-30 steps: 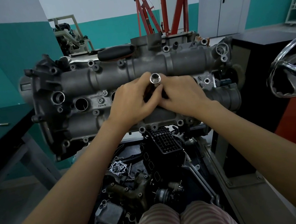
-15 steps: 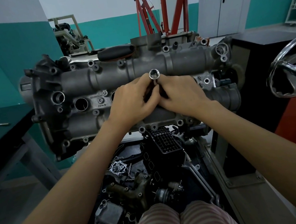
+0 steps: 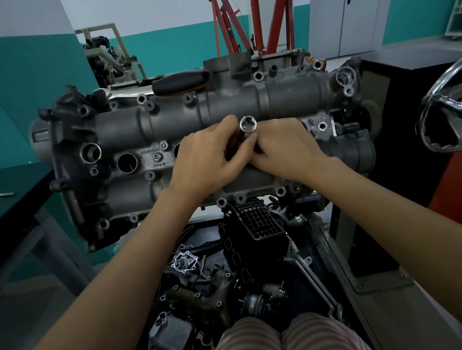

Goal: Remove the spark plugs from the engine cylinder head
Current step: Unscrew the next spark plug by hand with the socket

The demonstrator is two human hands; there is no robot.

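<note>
both hands meet over the middle of the cylinder head (image 3: 209, 118), on its central row of plug wells. the left hand (image 3: 207, 163) has its fingers curled round the shaft of a socket tool (image 3: 248, 125), thumb side up, gripping it from the left. the right hand (image 3: 285, 148) closes in from the right, its fingers bent and pinching the same shaft just below the shiny end; the fingertips of the two hands touch or nearly touch around the tool.

the socket tool stands with its long axis running out of the cylinder head toward the camera and slightly up, so its open hex end faces the viewer. only that bright ring and a short piece of dark shaft show; the rest is hidden inside the hands, and whether a spark plug sits in its lower end cannot be told.

left of the hands on the cylinder head, an open plug well (image 3: 127, 163) shows as a dark round hole, with a second one partly hidden by the left hand. on the far top edge of the cylinder head lies a black handle (image 3: 180, 82), lengthwise. below the cylinder head, loose engine parts (image 3: 211, 291) lie in a dark heap, just beyond the person's striped trousers (image 3: 282, 347). right of the cylinder head hangs a chromed wheel (image 3: 454, 111).
</note>
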